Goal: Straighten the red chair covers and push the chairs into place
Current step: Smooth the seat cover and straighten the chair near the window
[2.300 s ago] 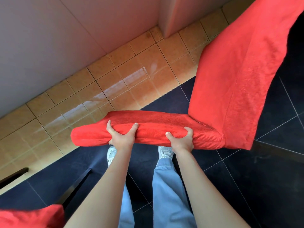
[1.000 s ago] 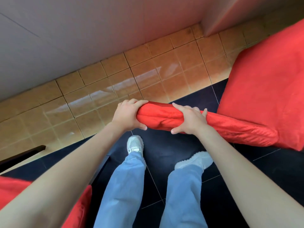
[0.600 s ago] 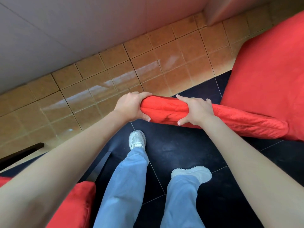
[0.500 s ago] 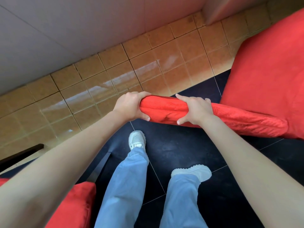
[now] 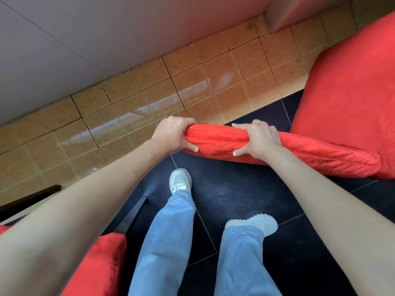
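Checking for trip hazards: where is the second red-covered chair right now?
In the head view, the second red-covered chair sits at bottom left, under the left forearm, beside the blue-jeaned left leg.

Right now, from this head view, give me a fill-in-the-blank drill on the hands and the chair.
1. Both hands grip the top edge of the chair back, whose cover is ____.
2. The left hand holds the chair back at its ____ end.
3. The right hand has its thumb on the side ____ the person.
4. The person's shoes are ____.

Missing words: red; left; toward; white
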Demonstrator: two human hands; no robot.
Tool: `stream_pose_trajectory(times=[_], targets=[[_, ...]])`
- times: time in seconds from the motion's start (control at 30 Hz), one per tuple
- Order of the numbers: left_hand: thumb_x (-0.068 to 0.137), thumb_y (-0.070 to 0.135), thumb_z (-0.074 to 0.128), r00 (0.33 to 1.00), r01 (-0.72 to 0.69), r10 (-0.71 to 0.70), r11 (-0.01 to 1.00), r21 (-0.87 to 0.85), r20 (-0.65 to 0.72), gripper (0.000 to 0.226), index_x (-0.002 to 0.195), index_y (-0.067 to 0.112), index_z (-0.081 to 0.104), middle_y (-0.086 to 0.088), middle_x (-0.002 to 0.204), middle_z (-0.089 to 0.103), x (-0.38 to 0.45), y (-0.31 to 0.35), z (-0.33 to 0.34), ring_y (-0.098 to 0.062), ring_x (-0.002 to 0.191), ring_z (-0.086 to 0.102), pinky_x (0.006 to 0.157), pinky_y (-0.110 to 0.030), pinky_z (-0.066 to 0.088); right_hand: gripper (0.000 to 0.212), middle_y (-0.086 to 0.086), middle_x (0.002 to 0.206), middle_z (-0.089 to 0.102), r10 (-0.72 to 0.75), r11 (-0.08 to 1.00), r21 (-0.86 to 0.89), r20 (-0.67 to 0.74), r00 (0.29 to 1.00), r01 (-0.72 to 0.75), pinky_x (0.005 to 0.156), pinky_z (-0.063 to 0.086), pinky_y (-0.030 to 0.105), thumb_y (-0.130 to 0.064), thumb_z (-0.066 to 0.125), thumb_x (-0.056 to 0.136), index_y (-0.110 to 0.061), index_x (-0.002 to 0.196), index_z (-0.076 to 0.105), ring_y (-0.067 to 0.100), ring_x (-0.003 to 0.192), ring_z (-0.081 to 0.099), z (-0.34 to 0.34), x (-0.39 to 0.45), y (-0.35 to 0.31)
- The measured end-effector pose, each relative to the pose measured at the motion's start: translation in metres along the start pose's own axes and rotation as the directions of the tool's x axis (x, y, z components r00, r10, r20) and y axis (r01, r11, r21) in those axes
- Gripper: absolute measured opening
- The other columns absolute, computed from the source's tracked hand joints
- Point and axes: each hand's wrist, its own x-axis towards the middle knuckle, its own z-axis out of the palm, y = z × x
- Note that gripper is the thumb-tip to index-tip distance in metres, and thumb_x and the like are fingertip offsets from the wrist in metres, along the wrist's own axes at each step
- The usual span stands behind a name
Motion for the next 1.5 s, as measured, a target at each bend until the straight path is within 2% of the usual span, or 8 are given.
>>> stream_pose_trajectory(times=[0.43, 0.63, 0.77, 0.87, 1.0, 1.1, 1.27, 1.5], targets=[[0.063, 0.048, 0.083, 0.996, -0.077, 0.082, 0.988, 0.133, -0.039, 0.061, 0.115, 0.022, 0.063, -0.001, 0.1, 0.07, -0.029, 0.047, -0.059, -0.027, 0.097, 0.061, 0.068, -0.03, 0.035, 0.09, 0.007, 0.132, 0.055, 0.032, 0.992, 0.122, -0.034, 0.999, -0.028, 0.101, 0.033, 0.037, -0.043, 0.089, 0.06, -0.036, 0.14, 0.048, 0.026, 0.126, 0.047, -0.053, -0.046, -0.001], [0.065, 0.046, 0.082, 0.986, -0.133, 0.148, 0.977, 0.168, -0.08, 0.06, 0.116, 0.022, 0.063, 0.0, 0.1, 0.069, -0.051, 0.08, -0.104, -0.027, 0.096, 0.061, 0.072, -0.031, 0.04, 0.071, -0.001, 0.111, 0.067, 0.06, 0.97, 0.24, -0.106, 0.993, -0.033, 0.096, 0.032, 0.036, -0.037, 0.09, 0.057, -0.04, 0.123, 0.063, 0.024, 0.113, 0.055, -0.088, -0.078, 0.001], [0.064, 0.042, 0.084, 0.971, -0.177, 0.192, 0.978, 0.109, -0.144, 0.06, 0.118, 0.023, 0.063, 0.0, 0.105, 0.069, -0.071, 0.103, -0.129, -0.024, 0.1, 0.061, 0.081, -0.035, 0.047, 0.058, -0.007, 0.102, 0.07, 0.069, 0.946, 0.325, -0.157, 0.985, -0.014, 0.099, 0.034, 0.037, -0.036, 0.09, 0.058, -0.04, 0.112, 0.068, 0.022, 0.108, 0.058, -0.11, -0.103, 0.005], [0.062, 0.039, 0.086, 0.923, -0.223, 0.212, 0.975, 0.001, -0.32, 0.063, 0.118, 0.022, 0.063, 0.001, 0.108, 0.067, -0.088, 0.118, -0.138, -0.021, 0.104, 0.059, 0.089, -0.037, 0.047, 0.056, -0.008, 0.101, 0.07, 0.065, 0.921, 0.388, -0.198, 0.978, 0.017, 0.102, 0.037, 0.042, -0.036, 0.09, 0.058, -0.04, 0.109, 0.069, 0.021, 0.108, 0.058, -0.13, -0.123, 0.015], [0.06, 0.036, 0.089, 0.822, -0.24, 0.02, 0.918, -0.315, -0.569, 0.073, 0.126, 0.024, 0.058, 0.01, 0.118, 0.063, -0.109, 0.146, -0.134, -0.008, 0.112, 0.056, 0.098, -0.026, 0.041, 0.055, -0.009, 0.098, 0.071, 0.05, 0.902, 0.427, -0.256, 0.965, 0.066, 0.098, 0.043, 0.041, -0.033, 0.091, 0.057, -0.037, 0.108, 0.071, 0.02, 0.104, 0.061, -0.158, -0.151, 0.035], [0.06, 0.036, 0.089, 0.828, -0.285, 0.004, 0.864, -0.415, -0.561, 0.07, 0.124, 0.027, 0.061, 0.013, 0.118, 0.065, -0.115, 0.178, -0.137, -0.004, 0.114, 0.056, 0.102, -0.029, 0.043, 0.056, -0.006, 0.099, 0.072, 0.042, 0.9, 0.429, -0.266, 0.963, 0.079, 0.098, 0.044, 0.042, -0.03, 0.091, 0.057, -0.035, 0.109, 0.071, 0.021, 0.104, 0.061, -0.175, -0.176, 0.057], [0.056, 0.034, 0.092, 0.822, -0.36, 0.093, 0.85, -0.385, -0.562, 0.066, 0.117, 0.025, 0.068, 0.016, 0.111, 0.067, -0.128, 0.224, -0.146, 0.001, 0.11, 0.058, 0.099, -0.025, 0.045, 0.06, -0.007, 0.1, 0.071, 0.027, 0.893, 0.437, -0.283, 0.959, 0.104, 0.091, 0.048, 0.034, -0.028, 0.091, 0.057, -0.035, 0.113, 0.071, 0.017, 0.101, 0.062, -0.186, -0.209, 0.09], [0.054, 0.034, 0.092, 0.802, -0.391, 0.161, 0.869, -0.302, -0.575, 0.055, 0.103, 0.018, 0.073, 0.01, 0.096, 0.071, -0.142, 0.267, -0.148, -0.01, 0.1, 0.064, 0.089, -0.028, 0.049, 0.063, -0.011, 0.098, 0.071, 0.012, 0.867, 0.471, -0.34, 0.941, 0.159, 0.078, 0.041, 0.023, -0.027, 0.092, 0.055, -0.033, 0.113, 0.071, 0.011, 0.096, 0.062, -0.188, -0.238, 0.123]])
